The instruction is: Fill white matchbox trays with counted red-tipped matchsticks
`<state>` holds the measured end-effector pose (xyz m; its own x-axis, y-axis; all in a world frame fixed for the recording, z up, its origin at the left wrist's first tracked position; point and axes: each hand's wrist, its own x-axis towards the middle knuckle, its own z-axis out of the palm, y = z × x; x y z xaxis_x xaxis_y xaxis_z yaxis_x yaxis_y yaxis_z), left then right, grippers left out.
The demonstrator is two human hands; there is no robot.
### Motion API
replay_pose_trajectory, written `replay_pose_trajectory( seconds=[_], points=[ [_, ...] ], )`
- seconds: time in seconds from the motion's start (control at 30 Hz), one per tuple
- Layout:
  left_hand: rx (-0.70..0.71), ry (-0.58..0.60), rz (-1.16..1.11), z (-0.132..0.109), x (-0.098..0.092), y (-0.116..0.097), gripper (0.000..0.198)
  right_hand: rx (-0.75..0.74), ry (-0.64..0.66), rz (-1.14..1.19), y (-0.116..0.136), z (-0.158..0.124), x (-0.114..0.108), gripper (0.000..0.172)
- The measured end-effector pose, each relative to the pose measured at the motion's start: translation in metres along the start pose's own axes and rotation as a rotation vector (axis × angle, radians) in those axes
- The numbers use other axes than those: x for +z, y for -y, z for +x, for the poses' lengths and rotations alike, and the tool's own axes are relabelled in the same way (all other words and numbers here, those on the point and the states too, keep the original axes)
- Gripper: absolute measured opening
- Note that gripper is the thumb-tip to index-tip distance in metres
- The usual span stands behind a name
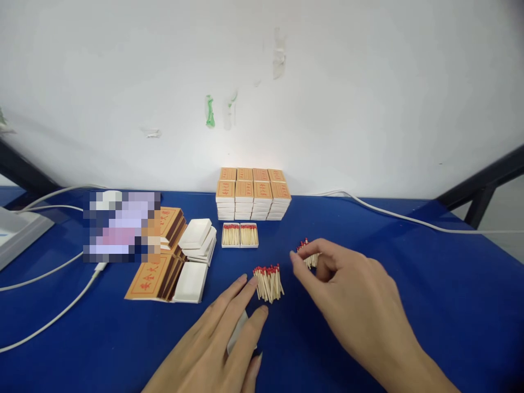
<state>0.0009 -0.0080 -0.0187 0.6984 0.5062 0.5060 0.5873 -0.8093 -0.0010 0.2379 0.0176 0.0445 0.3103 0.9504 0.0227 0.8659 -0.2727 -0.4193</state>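
Observation:
My left hand [213, 344] is low in the middle, its fingers spread and stretched out. Two fingertips reach the left side of a small pile of red-headed matches [269, 285]. A white piece [237, 333], mostly covered, shows between the fingers of that hand; whether they grip it I cannot tell. My right hand [356, 295] is curled at a second group of matches [313, 260], its index finger crossing in front of them. Its thumb and index tips come together, and what they pinch, if anything, is hidden. Two matchbox trays [239, 236] full of matches lie side by side beyond both hands.
Stacked orange matchboxes [254, 192] stand against the white wall [347, 98]. On the left of the blue table [368, 218] are flat orange sleeves [149, 278], white trays [191, 282] and a blurred device [126, 224] with a white cable [77, 311]. Another cable [393, 215] runs along the right.

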Motion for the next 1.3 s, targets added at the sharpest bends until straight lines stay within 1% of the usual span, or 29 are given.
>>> replay_pose_trajectory(
  seconds=[0.07, 0.13, 0.23, 0.3, 0.47, 0.57, 0.7, 0.83, 0.93, 1.07, 1.17, 1.3],
  points=[
    [-0.011, 0.012, 0.002, 0.000, 0.000, 0.000, 0.043, 0.066, -0.040, -0.155, -0.002, 0.004, -0.003, 0.026],
    [0.014, 0.021, 0.009, 0.000, -0.002, 0.000, 0.042, 0.091, -0.036, -0.305, -0.001, 0.007, -0.003, 0.023],
    [0.020, 0.024, 0.007, -0.001, -0.003, 0.002, 0.042, 0.070, -0.008, -0.452, 0.000, 0.008, 0.001, 0.021],
    [0.019, 0.021, 0.003, -0.001, -0.003, 0.003, 0.043, 0.039, 0.000, -0.480, -0.001, 0.007, 0.005, 0.021],
    [0.038, 0.042, 0.003, 0.000, -0.002, 0.003, 0.043, -0.080, -0.005, -0.400, -0.008, 0.004, 0.013, 0.022],
    [0.044, 0.054, 0.011, 0.001, -0.003, 0.002, 0.043, -0.094, 0.001, -0.352, -0.008, 0.004, 0.014, 0.017],
    [0.029, 0.034, 0.016, 0.002, -0.005, 0.003, 0.043, -0.061, 0.024, -0.322, -0.003, 0.005, 0.009, 0.021],
    [0.036, 0.039, 0.021, 0.001, -0.006, 0.003, 0.042, 0.027, 0.060, -0.331, 0.000, 0.008, -0.001, 0.022],
    [0.026, 0.036, 0.018, 0.000, -0.005, 0.002, 0.042, 0.067, 0.081, -0.321, -0.001, 0.010, -0.006, 0.024],
    [0.012, 0.034, 0.008, 0.000, -0.003, 0.000, 0.043, 0.084, 0.087, -0.280, -0.002, 0.012, -0.009, 0.020],
    [0.005, 0.025, -0.001, 0.000, -0.003, 0.000, 0.043, 0.090, 0.082, -0.251, -0.004, 0.012, -0.010, 0.024],
    [0.012, 0.028, 0.004, -0.001, -0.004, 0.002, 0.042, 0.077, 0.041, -0.166, -0.007, 0.012, -0.009, 0.030]
  ],
)
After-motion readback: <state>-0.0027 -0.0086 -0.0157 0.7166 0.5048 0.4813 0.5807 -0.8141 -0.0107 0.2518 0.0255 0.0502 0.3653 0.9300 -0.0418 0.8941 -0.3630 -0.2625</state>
